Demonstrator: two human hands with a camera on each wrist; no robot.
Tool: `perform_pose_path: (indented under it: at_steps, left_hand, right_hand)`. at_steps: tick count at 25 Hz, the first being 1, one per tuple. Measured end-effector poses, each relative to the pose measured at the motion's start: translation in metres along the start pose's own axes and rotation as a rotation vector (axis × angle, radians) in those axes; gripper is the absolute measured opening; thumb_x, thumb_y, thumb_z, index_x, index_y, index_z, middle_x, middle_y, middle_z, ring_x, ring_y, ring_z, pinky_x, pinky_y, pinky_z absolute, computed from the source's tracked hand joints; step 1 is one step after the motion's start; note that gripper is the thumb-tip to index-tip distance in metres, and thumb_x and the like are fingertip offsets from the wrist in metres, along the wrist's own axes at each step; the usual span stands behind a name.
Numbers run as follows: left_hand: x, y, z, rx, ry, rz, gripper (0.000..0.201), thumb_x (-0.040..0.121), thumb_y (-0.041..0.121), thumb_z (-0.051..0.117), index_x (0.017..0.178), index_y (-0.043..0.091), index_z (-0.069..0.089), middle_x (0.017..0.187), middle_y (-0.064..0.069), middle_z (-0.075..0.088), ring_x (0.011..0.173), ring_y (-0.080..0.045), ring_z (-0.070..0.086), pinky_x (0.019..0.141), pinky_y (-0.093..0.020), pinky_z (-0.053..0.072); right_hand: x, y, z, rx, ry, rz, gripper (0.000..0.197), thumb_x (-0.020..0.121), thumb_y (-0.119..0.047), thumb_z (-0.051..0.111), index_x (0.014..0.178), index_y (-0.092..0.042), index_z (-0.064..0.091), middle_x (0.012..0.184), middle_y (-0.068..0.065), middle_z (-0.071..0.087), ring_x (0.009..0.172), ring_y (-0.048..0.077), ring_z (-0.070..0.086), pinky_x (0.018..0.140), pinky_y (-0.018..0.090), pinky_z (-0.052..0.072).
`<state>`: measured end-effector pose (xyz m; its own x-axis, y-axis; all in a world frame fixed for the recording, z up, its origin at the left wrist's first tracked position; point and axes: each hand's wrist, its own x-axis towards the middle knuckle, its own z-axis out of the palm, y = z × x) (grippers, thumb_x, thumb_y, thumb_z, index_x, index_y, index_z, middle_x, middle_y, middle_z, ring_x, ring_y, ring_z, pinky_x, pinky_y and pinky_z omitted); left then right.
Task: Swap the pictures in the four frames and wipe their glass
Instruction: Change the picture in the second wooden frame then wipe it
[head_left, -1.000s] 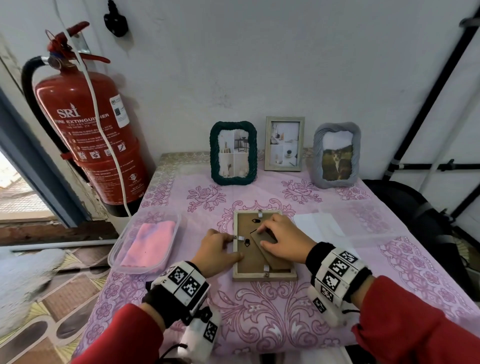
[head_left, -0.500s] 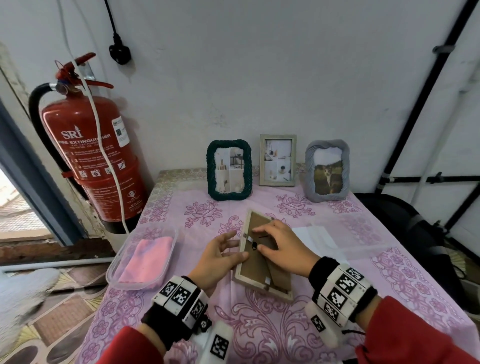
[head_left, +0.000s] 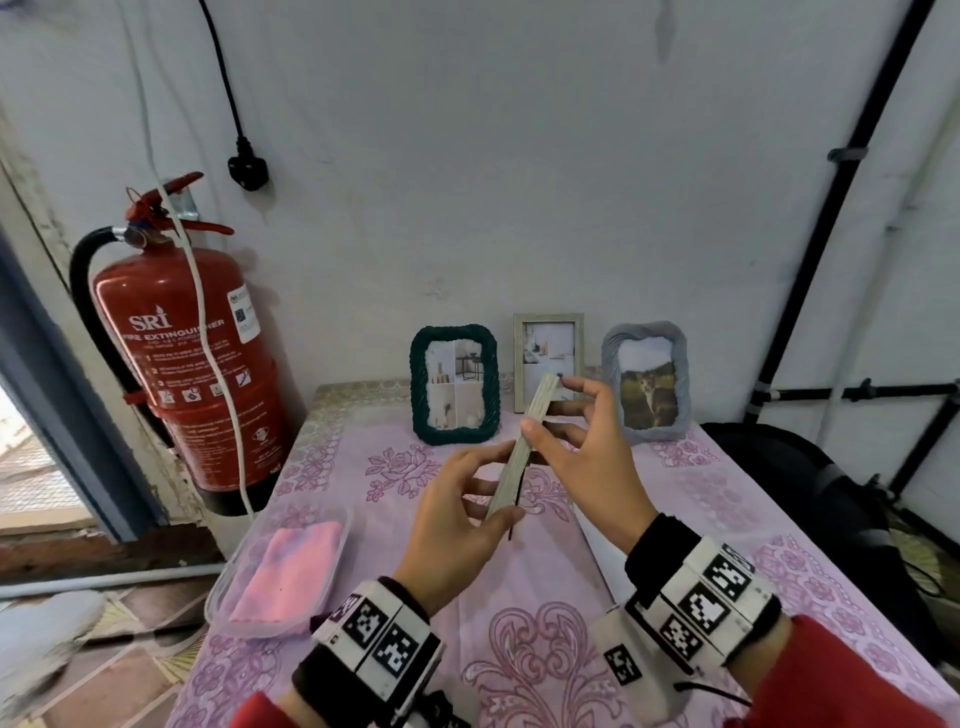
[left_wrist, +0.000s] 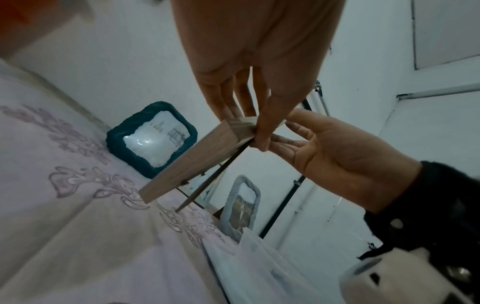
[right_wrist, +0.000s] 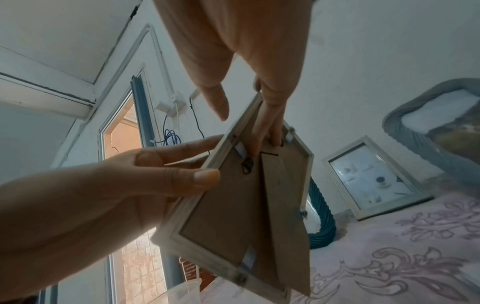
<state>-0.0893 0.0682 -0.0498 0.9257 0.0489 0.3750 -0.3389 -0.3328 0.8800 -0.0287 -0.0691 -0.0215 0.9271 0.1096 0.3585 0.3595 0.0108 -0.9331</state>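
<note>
right now the wooden frame (head_left: 524, 447) is being held up off the table (head_left: 727, 519), edge-on to the head camera, its long axis running from about 7 o'clock near the body to 1 o'clock toward the wall. the left hand (head_left: 457, 514) is pinching the near lower end, thumb on the backing side and fingers curled round the front. the right hand (head_left: 587, 457) is sitting at 3 o'clock of the frame, fingers half open, their tips pressing on the cardboard backing (right_wrist: 233, 197) by the upper clips. judging from this, the back faces the right hand, so that hand is the nearer one for working the clips, while the left one steadies.
</note>
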Motion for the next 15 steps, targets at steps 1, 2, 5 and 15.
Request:
perform_pose_path:
  at_steps: [1, 2, 5, 15]
  left_hand:
    - [0.0, -0.001, 0.001, 0.041, 0.005, 0.03, 0.054, 0.076, -0.003, 0.07, 0.122, 0.023, 0.057, 0.117, 0.009, 0.056, 0.087, -0.009, 0.062, 0.068, -0.024, 0.056]
    - [-0.001, -0.003, 0.002, 0.079, 0.01, 0.063, 0.053, 0.076, -0.002, 0.07, 0.121, 0.023, 0.057, 0.117, 0.01, 0.054, 0.089, -0.008, 0.061, 0.071, -0.022, 0.054]
    - [-0.006, -0.009, 0.007, 0.147, 0.022, 0.153, 0.053, 0.077, 0.001, 0.07, 0.119, 0.028, 0.056, 0.115, 0.018, 0.051, 0.093, 0.0, 0.056, 0.071, -0.009, 0.046]
    - [0.005, -0.031, 0.001, 0.153, 0.103, 0.158, 0.039, 0.09, 0.024, 0.057, 0.128, 0.032, 0.05, 0.125, 0.013, 0.045, 0.118, 0.001, 0.045, 0.099, -0.023, 0.042]
  right_hand:
    - [0.001, 0.0, -0.001, 0.03, 0.033, 0.013, 0.046, 0.083, -0.014, 0.068, 0.118, -0.025, 0.039, 0.105, -0.003, 0.061, 0.093, 0.014, 0.068, 0.077, 0.028, 0.058]
    - [0.002, 0.0, -0.002, 0.055, 0.06, 0.028, 0.044, 0.083, -0.014, 0.069, 0.117, -0.023, 0.041, 0.105, -0.001, 0.061, 0.09, 0.013, 0.069, 0.072, 0.027, 0.059]
    - [0.003, 0.0, -0.003, 0.103, 0.101, 0.049, 0.04, 0.081, -0.011, 0.071, 0.113, -0.015, 0.048, 0.101, 0.0, 0.063, 0.083, 0.012, 0.07, 0.06, 0.021, 0.058]
    - [0.012, -0.002, -0.009, 0.168, 0.161, 0.008, 0.032, 0.082, 0.002, 0.064, 0.098, -0.023, 0.052, 0.099, 0.0, 0.066, 0.08, 0.007, 0.07, 0.062, 0.02, 0.058]
